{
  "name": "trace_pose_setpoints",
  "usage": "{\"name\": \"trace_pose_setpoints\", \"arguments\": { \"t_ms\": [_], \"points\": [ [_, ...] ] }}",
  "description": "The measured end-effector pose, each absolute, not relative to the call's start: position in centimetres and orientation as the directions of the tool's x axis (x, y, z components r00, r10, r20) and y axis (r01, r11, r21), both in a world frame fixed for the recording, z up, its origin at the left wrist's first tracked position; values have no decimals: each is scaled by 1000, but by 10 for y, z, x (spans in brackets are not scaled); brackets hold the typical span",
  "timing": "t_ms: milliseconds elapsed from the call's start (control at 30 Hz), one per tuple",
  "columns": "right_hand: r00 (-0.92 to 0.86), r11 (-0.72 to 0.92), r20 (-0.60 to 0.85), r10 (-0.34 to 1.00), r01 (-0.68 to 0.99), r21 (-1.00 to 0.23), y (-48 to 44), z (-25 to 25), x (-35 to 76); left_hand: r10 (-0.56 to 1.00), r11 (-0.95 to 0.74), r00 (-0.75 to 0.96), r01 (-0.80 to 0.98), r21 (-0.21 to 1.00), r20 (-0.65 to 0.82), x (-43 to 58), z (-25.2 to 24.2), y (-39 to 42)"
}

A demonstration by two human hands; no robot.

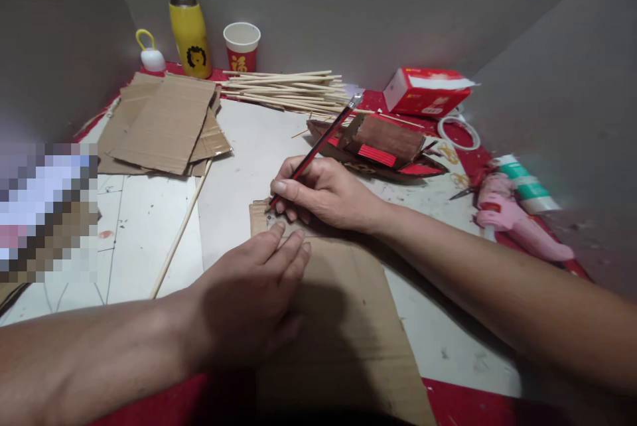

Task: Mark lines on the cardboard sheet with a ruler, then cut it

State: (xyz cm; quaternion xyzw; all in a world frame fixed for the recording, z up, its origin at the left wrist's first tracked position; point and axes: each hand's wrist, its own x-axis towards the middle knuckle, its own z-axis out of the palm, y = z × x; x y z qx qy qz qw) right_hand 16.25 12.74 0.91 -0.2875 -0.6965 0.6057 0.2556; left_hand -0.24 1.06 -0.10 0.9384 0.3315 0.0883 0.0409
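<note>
In my right hand (318, 190) is a dark pencil (326, 141) with red stripes and a metal-capped end, its tip down at the far left corner of a brown cardboard sheet (343, 326). My left hand (263, 273) lies flat on that sheet, fingers stretched out. Its fingertips rest at a greyish strip (272, 219), perhaps a clear ruler, mostly hidden under both hands. Just beyond my right hand stands a brown model boat (383, 137) with red panels.
Cardboard pieces (164, 121) are stacked at the back left, beside a bundle of thin wooden sticks (288, 89). A yellow bottle (190, 34) and paper cup (242, 48) stand behind. On the right are a tissue pack (430, 94) and pink glue gun (517, 220). One stick (182, 233) lies left.
</note>
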Motion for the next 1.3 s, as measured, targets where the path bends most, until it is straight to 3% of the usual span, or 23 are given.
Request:
{"name": "trace_pose_setpoints", "arguments": {
  "t_ms": [200,367,767,967,1300],
  "points": [
    [-723,356,158,673,129,-926,130,6,162,633,-774,764,618,140,127,-2,-2,11],
    [-739,459,210,640,148,-876,130,3,162,632,-774,765,617,142,122,-2,0,11],
    [-750,558,249,613,187,-809,129,4,162,625,-781,767,609,140,148,-3,-1,11],
    [-728,466,206,654,173,-867,129,3,163,635,-772,759,618,149,144,-3,-2,11],
    [-714,511,242,657,187,-839,128,3,162,624,-781,765,610,134,159,-4,-3,10]
  ]
}}
